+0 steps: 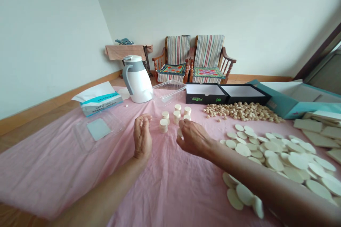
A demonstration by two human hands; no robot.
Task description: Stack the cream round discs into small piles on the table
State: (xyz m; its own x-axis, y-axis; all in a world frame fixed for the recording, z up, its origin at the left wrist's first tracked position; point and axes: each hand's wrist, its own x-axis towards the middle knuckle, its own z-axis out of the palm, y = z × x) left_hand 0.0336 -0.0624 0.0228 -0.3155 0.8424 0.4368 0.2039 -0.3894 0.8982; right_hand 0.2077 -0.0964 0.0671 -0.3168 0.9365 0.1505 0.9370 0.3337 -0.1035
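My left hand (142,135) rests on its edge on the pink tablecloth (80,163), fingers curled loosely, nothing visible in it. My right hand (192,136) is beside it, back up, fingers closed on a pale round disc (179,132) that shows at the fingertips. Just beyond both hands stand several short stacks of pale round discs (176,115). A wide spread of flat pale discs (282,156) lies to the right, under and around my right forearm.
A white jug (137,79) and a tissue box (98,102) stand at the back left, with a clear lid (99,129) nearer. Two black boxes (226,94), a heap of small balls (239,110), a teal box (293,99) and square slabs (317,127) lie right. Two chairs (194,60) stand behind.
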